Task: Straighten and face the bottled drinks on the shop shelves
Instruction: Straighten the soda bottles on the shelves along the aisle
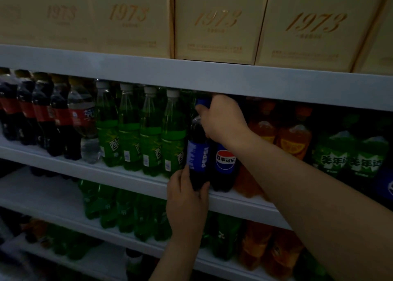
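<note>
Middle shelf, front row. A Pepsi bottle stands between the green bottles on its left and a second Pepsi on its right, touching or just beside both.

Condition of the bottle: dark liquid, blue cap, blue label. The label shows the word PEPSI running vertically, with a pale striped panel to its left. The round logo is not in sight on this bottle, whereas the second Pepsi shows its round red, white and blue logo squarely forward.

Left hand: grips the base of the bottle from below, fingers on the left side and thumb on the right front. The hand hides the base, so contact with the shelf cannot be confirmed.

Right hand: reaches in under the upper shelf, fingers curled round the neck just under the cap.

Other stock on the same shelf: cola bottles with red labels at far left, one clear bottle next to them, orange bottles right of the Pepsi. Cream boxes marked 1973 sit on the shelf above. Lighting is dim.
</note>
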